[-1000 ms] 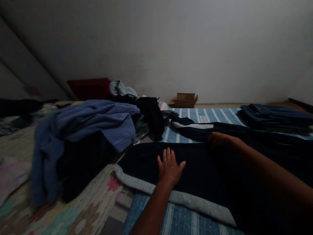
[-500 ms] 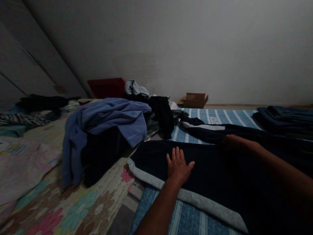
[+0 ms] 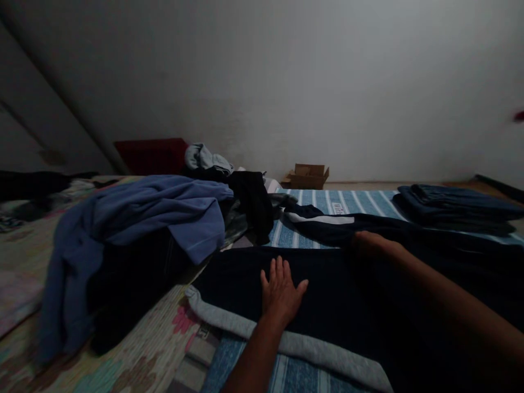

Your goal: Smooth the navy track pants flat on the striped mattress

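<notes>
Dark navy trousers (image 3: 327, 284) lie spread over a blue striped cover. A grey band (image 3: 319, 349) runs along their near edge, and the far leg (image 3: 393, 224) bears a white stripe. My left hand (image 3: 281, 292) rests flat on the near leg with its fingers spread. Farther right, my right hand (image 3: 368, 244) is closed at the upper edge of that leg and appears to pinch the fabric; its fingertips are mostly hidden.
A heap with a blue-violet top (image 3: 164, 202) and black clothes (image 3: 254, 202) sits at left on a floral sheet (image 3: 135, 338). Folded jeans (image 3: 454, 204) are stacked at right. Behind stand a cardboard box (image 3: 309, 176), a red case (image 3: 151, 155) and the wall (image 3: 286, 82).
The view has turned right, so everything appears shifted left. Both hands keep about the same places on the trousers. More of the folded jeans stack shows.
</notes>
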Available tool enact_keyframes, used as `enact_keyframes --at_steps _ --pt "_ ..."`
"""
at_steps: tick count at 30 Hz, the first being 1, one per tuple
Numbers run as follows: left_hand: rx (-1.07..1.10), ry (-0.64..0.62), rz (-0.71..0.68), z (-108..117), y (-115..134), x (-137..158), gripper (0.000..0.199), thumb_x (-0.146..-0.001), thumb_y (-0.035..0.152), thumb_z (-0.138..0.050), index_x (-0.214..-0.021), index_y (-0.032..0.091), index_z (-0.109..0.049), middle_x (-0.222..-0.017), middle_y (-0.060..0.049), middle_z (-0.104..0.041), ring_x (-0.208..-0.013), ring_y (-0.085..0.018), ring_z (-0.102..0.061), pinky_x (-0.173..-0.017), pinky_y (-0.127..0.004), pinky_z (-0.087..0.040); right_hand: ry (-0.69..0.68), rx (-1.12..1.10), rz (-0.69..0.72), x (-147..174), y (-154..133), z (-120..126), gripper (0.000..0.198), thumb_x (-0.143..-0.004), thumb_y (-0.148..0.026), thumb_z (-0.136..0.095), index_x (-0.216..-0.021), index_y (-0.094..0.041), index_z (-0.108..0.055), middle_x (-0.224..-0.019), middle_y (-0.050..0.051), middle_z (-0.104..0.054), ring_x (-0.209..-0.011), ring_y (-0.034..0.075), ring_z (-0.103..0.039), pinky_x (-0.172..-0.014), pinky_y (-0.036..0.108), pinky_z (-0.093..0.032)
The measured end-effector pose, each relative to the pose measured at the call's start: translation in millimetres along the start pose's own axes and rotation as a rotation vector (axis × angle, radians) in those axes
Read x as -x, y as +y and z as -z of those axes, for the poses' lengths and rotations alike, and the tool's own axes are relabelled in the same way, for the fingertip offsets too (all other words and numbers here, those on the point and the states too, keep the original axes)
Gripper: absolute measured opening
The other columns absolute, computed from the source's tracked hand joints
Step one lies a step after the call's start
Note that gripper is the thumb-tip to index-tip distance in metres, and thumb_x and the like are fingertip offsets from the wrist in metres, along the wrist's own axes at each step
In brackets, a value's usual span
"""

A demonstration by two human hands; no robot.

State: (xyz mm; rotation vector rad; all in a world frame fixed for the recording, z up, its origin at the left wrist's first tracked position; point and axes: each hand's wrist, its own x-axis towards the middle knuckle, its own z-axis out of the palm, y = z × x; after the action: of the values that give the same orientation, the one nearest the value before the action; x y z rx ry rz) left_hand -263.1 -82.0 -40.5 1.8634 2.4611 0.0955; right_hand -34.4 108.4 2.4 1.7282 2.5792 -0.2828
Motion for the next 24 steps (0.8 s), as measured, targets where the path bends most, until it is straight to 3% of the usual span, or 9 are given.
enact_keyframes --at_steps 3,7,10,16,24 --pt "-0.030 -0.005 0.003 3.8 0.6 -1.1 0.075 -0.089 0.059 -0.024 -0.144 0.009 -0.029 -0.153 -0.012 -0.019 -0.142 -0.028 -0.012 -0.112 -0.054 -0.013 -0.098 0.072 0.061 5.0 -4.3 4.0 0.010 -0.077 -0.005 -0.060 -0.079 -0.011 -0.069 -0.079 0.009 -0.068 -0.075 0.019 -0.065 -0.062 0.024 -0.045" --pt "-0.077 -0.024 0.006 8.9 1.3 -3.7 0.075 -0.089 0.059 -0.024 -0.144 0.009 -0.030 -0.153 -0.013 -0.018 -0.142 -0.029 -0.012 -0.111 -0.054 -0.015 -0.026 0.156 0.083 18.7 -17.5 4.9 0.022 -0.082 -0.005 -0.048 -0.093 -0.010 -0.067 -0.096 0.015 -0.066 -0.090 0.026 -0.063 -0.071 0.032 -0.046" --pt "-0.098 -0.031 0.008 10.1 1.7 -6.3 0.075 -0.088 0.059 -0.024 -0.144 0.008 -0.030 -0.153 -0.013 -0.017 -0.142 -0.029 -0.012 -0.111 -0.055 -0.015 0.062 0.173 0.117 37.4 -31.0 -2.0 0.026 -0.086 -0.008 -0.042 -0.102 -0.013 -0.063 -0.108 0.016 -0.061 -0.102 0.027 -0.057 -0.080 0.035 -0.044" --pt "-0.134 -0.034 0.018 11.0 2.0 -10.1 0.075 -0.088 0.058 -0.024 -0.144 0.008 -0.030 -0.153 -0.013 -0.018 -0.142 -0.029 -0.013 -0.110 -0.055 -0.016 0.162 0.095 0.174 75.6 -44.5 -28.7 0.020 -0.090 -0.028 -0.048 -0.103 -0.018 -0.060 -0.109 0.010 -0.059 -0.106 0.024 -0.052 -0.089 0.035 -0.040" --pt "-0.167 -0.043 0.014 15.0 3.2 -14.5 0.074 -0.088 0.056 -0.023 -0.143 0.008 -0.030 -0.153 -0.013 -0.019 -0.142 -0.029 -0.013 -0.109 -0.054 -0.018 0.168 -0.051 0.141 84.3 -33.6 -46.9 0.045 -0.093 -0.041 -0.041 -0.131 -0.017 -0.047 -0.144 0.014 -0.037 -0.134 0.027 -0.031 -0.108 0.043 -0.025"
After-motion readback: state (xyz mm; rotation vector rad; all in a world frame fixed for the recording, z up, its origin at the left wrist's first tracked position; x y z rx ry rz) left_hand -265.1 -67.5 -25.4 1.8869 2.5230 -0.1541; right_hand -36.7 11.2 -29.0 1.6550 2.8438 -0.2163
